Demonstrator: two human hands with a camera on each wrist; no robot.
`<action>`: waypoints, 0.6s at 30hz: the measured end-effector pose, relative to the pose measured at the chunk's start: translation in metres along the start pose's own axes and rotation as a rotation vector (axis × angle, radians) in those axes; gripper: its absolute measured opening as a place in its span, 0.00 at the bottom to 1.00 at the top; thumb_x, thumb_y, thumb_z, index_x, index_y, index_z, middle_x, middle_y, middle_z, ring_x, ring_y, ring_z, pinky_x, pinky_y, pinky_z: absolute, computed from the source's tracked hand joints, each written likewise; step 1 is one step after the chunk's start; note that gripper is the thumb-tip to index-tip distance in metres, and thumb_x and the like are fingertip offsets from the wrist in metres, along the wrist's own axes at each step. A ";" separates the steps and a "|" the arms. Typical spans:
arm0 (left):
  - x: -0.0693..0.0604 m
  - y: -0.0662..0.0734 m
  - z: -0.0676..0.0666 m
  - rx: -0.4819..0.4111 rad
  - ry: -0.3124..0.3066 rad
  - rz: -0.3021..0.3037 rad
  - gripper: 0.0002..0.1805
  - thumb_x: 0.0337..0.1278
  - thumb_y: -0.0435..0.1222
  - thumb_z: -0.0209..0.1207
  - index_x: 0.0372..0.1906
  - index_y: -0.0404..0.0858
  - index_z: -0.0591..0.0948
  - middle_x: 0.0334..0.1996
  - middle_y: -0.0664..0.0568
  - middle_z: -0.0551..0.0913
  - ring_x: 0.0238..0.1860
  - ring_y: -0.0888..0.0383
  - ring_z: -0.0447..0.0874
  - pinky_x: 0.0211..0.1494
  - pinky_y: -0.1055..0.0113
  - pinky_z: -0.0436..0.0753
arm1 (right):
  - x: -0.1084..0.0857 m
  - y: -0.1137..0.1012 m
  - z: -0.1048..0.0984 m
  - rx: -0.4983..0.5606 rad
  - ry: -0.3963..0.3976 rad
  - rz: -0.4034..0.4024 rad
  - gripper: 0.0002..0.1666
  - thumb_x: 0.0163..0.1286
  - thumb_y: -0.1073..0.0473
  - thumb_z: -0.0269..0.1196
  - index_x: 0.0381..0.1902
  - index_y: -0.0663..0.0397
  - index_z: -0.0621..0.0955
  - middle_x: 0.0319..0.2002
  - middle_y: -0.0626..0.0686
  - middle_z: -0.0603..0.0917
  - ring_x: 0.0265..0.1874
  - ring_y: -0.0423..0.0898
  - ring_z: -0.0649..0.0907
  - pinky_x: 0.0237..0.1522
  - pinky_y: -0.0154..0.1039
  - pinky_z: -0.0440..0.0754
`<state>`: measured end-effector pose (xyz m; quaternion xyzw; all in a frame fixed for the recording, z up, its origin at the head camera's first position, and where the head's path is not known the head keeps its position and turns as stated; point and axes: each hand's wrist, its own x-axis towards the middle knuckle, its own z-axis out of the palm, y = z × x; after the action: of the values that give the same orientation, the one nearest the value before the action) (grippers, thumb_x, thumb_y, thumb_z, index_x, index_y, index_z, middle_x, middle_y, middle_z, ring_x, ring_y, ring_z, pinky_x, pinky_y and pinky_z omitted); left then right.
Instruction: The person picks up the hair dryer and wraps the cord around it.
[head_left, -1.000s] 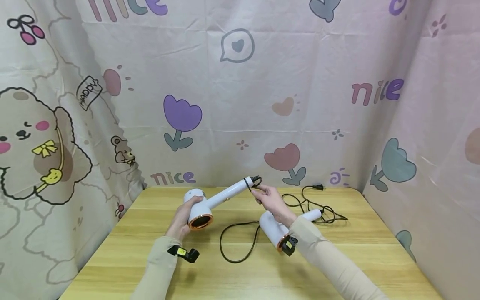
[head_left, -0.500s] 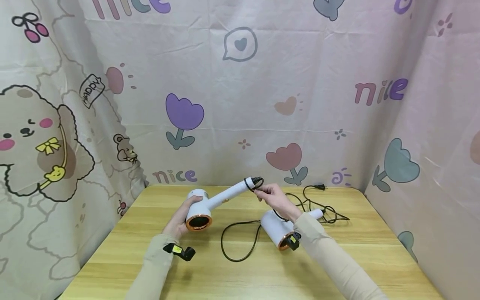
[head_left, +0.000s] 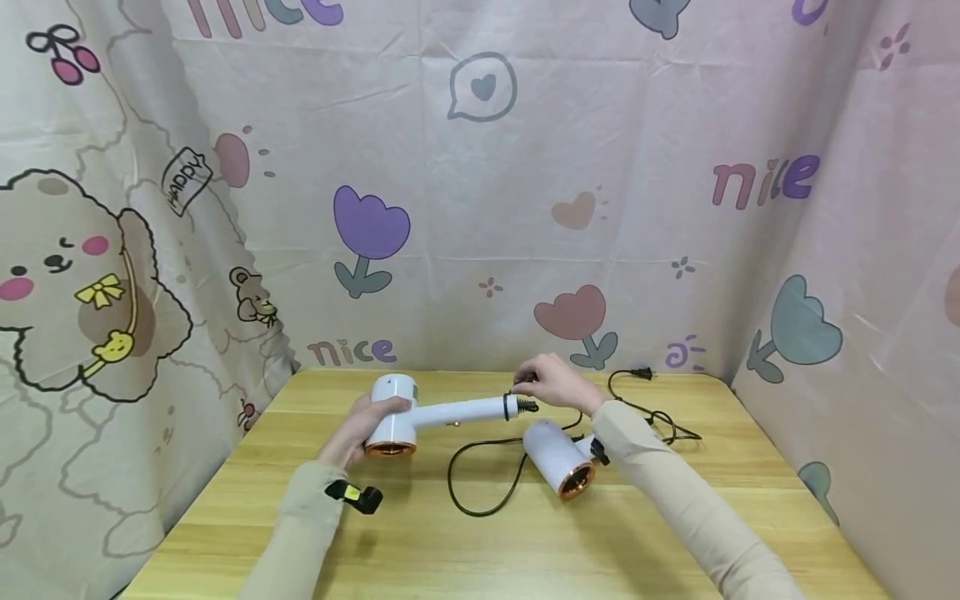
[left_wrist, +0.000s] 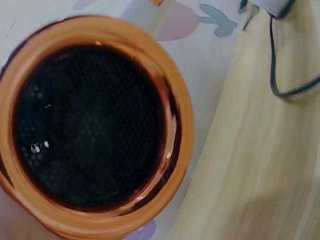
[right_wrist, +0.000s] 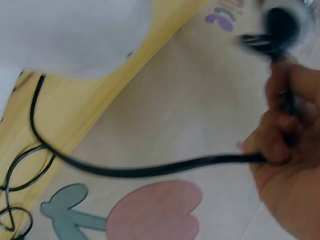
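1. Dryer (head_left: 431,415), white with a copper ring (left_wrist: 185,140), is held in front of the person, apparently lifted off the wooden table (head_left: 435,550).
2. Its barrel is gripped by the left hand (head_left: 367,421), the thumb laid across the near side; the ring is faced downward and somewhat toward the person.
3. The handle (head_left: 472,410) is pointed from the left hand toward the right hand (head_left: 558,385), its long axis nearly level in the head view.
4. The cord (right_wrist: 150,172) is gripped by curled fingers of the right hand, just above the coiled cord guard (head_left: 528,407). That end is judged the key place: it is much nearer the right hand, and the handle beside it is ringed by dark cord.
5. A second dryer (head_left: 553,454) is laid on the table below the right hand, its handle mostly covered by the right sleeve (head_left: 678,500).
6. The left fingers behind the barrel are hidden, and in the left wrist view the hand is cut off at the lower left.
7. In the right wrist view the handle's end is blurred; the number of turns cannot be made out, nor which dryer is served by the plug (head_left: 642,373).
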<state>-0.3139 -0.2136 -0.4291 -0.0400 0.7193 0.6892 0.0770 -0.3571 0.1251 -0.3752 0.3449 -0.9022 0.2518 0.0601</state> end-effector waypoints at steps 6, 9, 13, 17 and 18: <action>0.001 0.008 0.012 0.147 0.170 0.129 0.42 0.47 0.40 0.71 0.66 0.32 0.64 0.51 0.37 0.76 0.35 0.54 0.82 0.36 0.61 0.86 | 0.000 -0.019 0.007 -0.130 0.039 0.042 0.08 0.69 0.60 0.62 0.35 0.53 0.88 0.27 0.47 0.86 0.21 0.36 0.77 0.24 0.31 0.76; 0.000 0.007 0.018 0.111 0.252 0.150 0.43 0.46 0.40 0.72 0.66 0.32 0.63 0.52 0.37 0.74 0.37 0.53 0.81 0.36 0.63 0.86 | -0.001 -0.023 0.015 -0.114 0.119 0.094 0.10 0.70 0.62 0.59 0.34 0.55 0.87 0.24 0.47 0.83 0.17 0.37 0.72 0.19 0.31 0.71; 0.002 0.002 0.024 0.054 0.351 0.157 0.48 0.45 0.42 0.72 0.70 0.34 0.60 0.56 0.39 0.72 0.44 0.50 0.79 0.39 0.65 0.85 | -0.003 -0.024 0.027 -0.065 0.188 0.119 0.13 0.73 0.64 0.54 0.40 0.58 0.87 0.20 0.48 0.78 0.14 0.37 0.66 0.17 0.31 0.64; 0.005 -0.003 0.026 -0.037 0.399 0.136 0.48 0.47 0.42 0.71 0.71 0.36 0.59 0.59 0.40 0.70 0.47 0.50 0.78 0.41 0.65 0.84 | -0.006 -0.024 0.035 -0.021 0.204 0.100 0.18 0.75 0.65 0.51 0.56 0.61 0.81 0.21 0.48 0.77 0.15 0.37 0.66 0.19 0.31 0.65; 0.006 -0.003 0.026 -0.064 0.403 0.124 0.47 0.48 0.43 0.70 0.71 0.36 0.60 0.58 0.41 0.71 0.46 0.51 0.78 0.41 0.65 0.84 | -0.007 -0.024 0.036 0.008 0.202 0.099 0.20 0.75 0.64 0.50 0.60 0.61 0.79 0.22 0.47 0.78 0.16 0.37 0.67 0.20 0.31 0.66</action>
<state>-0.3173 -0.1872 -0.4344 -0.1354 0.6989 0.6932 -0.1123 -0.3342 0.0961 -0.3989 0.2729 -0.9066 0.2914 0.1369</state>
